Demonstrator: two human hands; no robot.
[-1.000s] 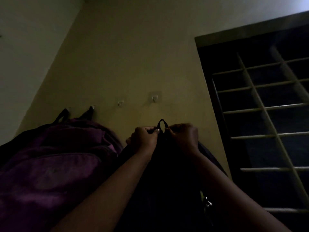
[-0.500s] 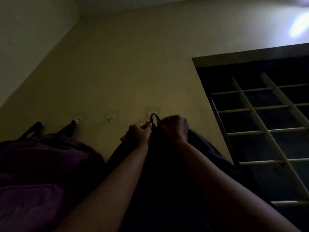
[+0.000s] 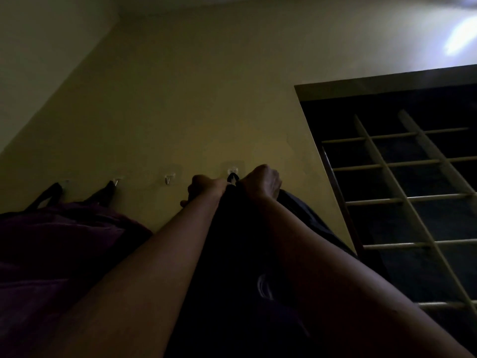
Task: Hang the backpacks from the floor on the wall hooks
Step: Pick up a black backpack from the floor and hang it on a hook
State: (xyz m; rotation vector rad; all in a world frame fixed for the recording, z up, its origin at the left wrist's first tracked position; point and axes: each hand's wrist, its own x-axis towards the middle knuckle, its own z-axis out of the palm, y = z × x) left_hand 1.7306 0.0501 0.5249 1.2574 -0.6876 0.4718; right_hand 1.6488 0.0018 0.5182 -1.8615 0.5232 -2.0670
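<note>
1. Both hands are up at the wall. The left hand (image 3: pixel 204 186) and the right hand (image 3: pixel 263 180) are each closed in a fist on the top of the black backpack (image 3: pixel 237 254), pinching either side of its small hanging loop (image 3: pixel 233 177).
2. Take the rightmost hook (image 3: pixel 232 171) as the landmark. The loop sits right at it, touching or just under its prong; in this dim light I cannot tell whether the strap is over the tip yet.
3. The relation that matters: the loop stands upright between the two fists, its opening facing the wall, with the hook directly above and behind it. The right hand looks a shade nearer the hook; the left sits just below and to its left.
4. The backpack body hangs down from the fists, filling the gap between the forearms, well below the hook.
5. Left of that hook is a bare hook (image 3: pixel 169 178). Further left, the purple backpack (image 3: pixel 51 241) is already hanging by its dark straps (image 3: pixel 103 192).
6. Right of the hook is the dark barred window (image 3: pixel 400 189).
7. Against a second ago, the loop was well short of the hook, below it; half a second ago it had reached the hook's level. Now it is pressed in at the hook, fists tighter together.
8. My read: this is the final seating, so lower the loop and let the weight settle.
</note>
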